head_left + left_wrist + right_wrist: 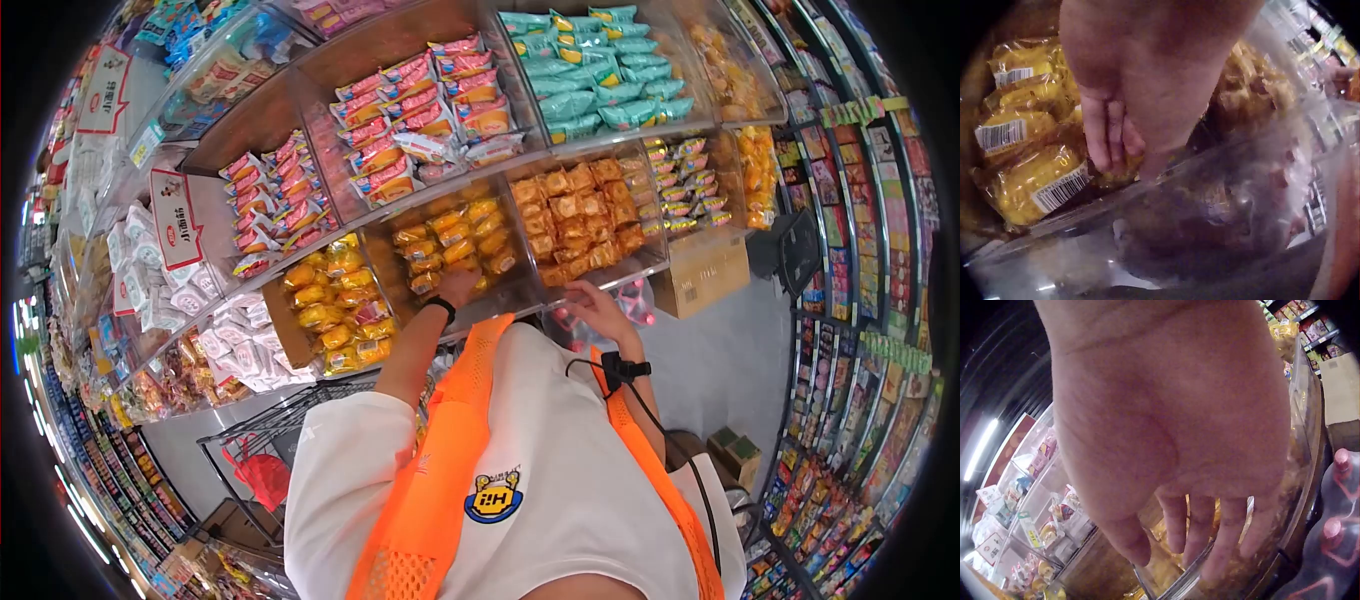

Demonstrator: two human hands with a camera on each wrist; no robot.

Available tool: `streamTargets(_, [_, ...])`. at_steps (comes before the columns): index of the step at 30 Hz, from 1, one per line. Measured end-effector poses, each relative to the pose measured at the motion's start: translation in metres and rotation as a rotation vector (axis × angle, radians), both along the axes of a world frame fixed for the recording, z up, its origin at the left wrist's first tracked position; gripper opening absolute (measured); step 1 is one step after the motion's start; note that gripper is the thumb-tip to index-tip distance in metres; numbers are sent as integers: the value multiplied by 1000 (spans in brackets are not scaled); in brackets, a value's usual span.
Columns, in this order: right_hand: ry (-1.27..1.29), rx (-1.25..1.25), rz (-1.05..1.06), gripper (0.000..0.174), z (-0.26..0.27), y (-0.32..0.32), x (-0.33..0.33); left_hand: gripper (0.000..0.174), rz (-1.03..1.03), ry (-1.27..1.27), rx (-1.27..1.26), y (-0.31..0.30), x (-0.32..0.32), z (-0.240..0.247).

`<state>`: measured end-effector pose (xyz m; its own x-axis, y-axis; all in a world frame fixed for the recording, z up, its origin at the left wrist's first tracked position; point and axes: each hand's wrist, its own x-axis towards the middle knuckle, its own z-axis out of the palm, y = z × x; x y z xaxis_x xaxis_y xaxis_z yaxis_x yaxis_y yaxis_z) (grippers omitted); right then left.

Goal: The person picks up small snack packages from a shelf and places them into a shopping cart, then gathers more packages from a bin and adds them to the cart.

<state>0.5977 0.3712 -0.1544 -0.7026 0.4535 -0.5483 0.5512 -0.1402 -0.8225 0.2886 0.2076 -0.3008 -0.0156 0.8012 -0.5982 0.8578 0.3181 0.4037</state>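
My left hand [458, 288] reaches down into a clear bin of yellow-wrapped cakes [455, 232]. In the left wrist view, its fingers [1099, 140] and thumb close on a yellow-wrapped cake [1113, 179] beside the bin's front wall; the hand hides most of that cake. More yellow packs [1044, 181] with barcodes lie to the left of it. My right hand [597, 310] is at the front rim of the neighbouring bin of orange-brown wrapped pastries [578, 215]. Its fingers [1232, 519] hang loosely over the rim and divider in the right wrist view, holding nothing.
Pink packs [385, 145] and teal packs [590, 75] fill the upper bins. Clear plastic walls separate the bins. A cardboard box [705, 275] and pink-capped bottles [1333, 531] stand below at right. A black wire cart [265, 430] is at lower left. Tall stocked shelves [870, 250] line the right side.
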Motion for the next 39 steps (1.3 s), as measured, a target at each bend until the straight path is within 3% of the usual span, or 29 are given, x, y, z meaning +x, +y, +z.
streamTargets(3, [28,57,-9,40,-3,-1,-1,43,47,26,21,1,2,-10])
streamTargets(5, [101,167,10,40,-21,-2,3,48,-85,42,88,-8,-3,-35])
streamTargets(7, [78,3,-51,39,-22,1,1,54,-77,-8,157,-9,-13,-14])
streamTargets(8, [101,-126,-98,39,-26,3,2,52,53,-41,331,-17,-11,3])
streamTargets(9, [89,-74,-34,40,-26,9,1,51,174,-70,509,-23,-12,26])
streamTargets(12, [-12,106,109,40,13,19,-23,41,414,-130,255,-33,-23,107])
streamTargets(13, [-52,178,146,40,24,20,-36,35,472,-154,336,-47,-28,122])
streamTargets(15, [25,225,189,38,-9,30,-43,25,585,-211,505,-80,-26,148])
streamTargets(18, [102,266,285,34,-2,29,-83,14,726,-53,631,-128,-16,207])
streamTargets(21, [127,277,388,30,31,-3,-129,9,1072,150,795,-189,1,233])
streamTargets(23, [118,241,467,34,30,-27,-152,10,1304,348,880,-244,13,218])
streamTargets(25, [92,354,654,38,55,-59,-176,11,1624,367,917,-301,30,203])
streamTargets(29, [117,335,849,38,48,-114,-204,15,2004,577,752,-413,80,146])
streamTargets(31, [71,299,900,39,64,-144,-217,23,2163,540,695,-463,116,99])
streamTargets(33, [72,172,957,41,87,-175,-230,36,2222,419,528,-509,155,38])
streamTargets(35, [53,241,1022,44,103,-205,-239,45,2183,328,316,-538,190,-18])
streamTargets(39, [5,330,1073,48,107,-253,-230,60,2073,-75,40,-571,214,-58])
